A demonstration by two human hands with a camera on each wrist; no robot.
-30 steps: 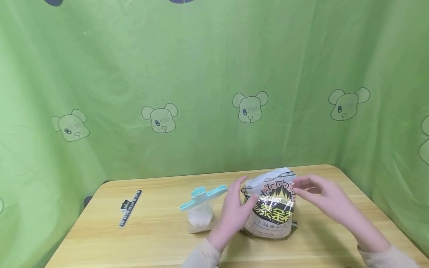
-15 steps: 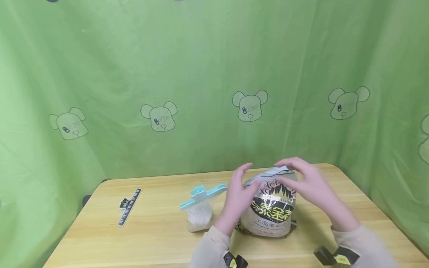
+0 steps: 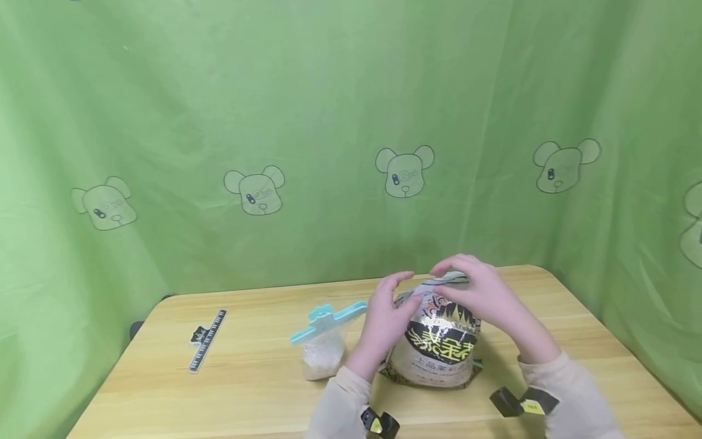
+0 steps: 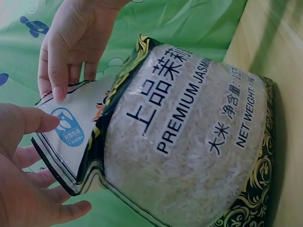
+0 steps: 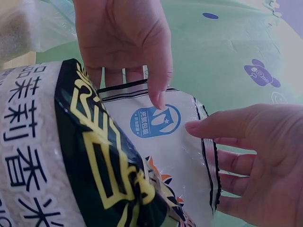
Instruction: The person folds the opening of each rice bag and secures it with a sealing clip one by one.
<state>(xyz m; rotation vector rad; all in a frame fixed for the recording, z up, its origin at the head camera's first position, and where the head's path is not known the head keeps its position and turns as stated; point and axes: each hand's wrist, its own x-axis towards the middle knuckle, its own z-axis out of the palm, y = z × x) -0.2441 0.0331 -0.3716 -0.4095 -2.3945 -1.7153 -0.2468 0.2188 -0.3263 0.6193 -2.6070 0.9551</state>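
Observation:
An upright bag of jasmine rice (image 3: 439, 341) with black and yellow print stands on the table. My left hand (image 3: 386, 320) pinches the left part of its white top flap (image 4: 71, 127), thumb in front and fingers behind. The right hand (image 3: 482, 296) grips the flap's other side in the same way. In the right wrist view both thumbs lie on the flap near a blue printed logo (image 5: 155, 121). Left of the rice bag is a small clear bag of grains (image 3: 323, 353), closed by a light-blue sealing clip (image 3: 329, 322).
A black-and-white clip with a piano-key pattern (image 3: 207, 341) lies at the left of the wooden table (image 3: 164, 396). Behind the table hangs a green curtain (image 3: 329, 110) with bear-head prints. Both wrists wear a small black camera.
The right hand has moved left from beside the bag's right edge to its top, where it now grips the flap. The left hand stays at the bag's upper left.

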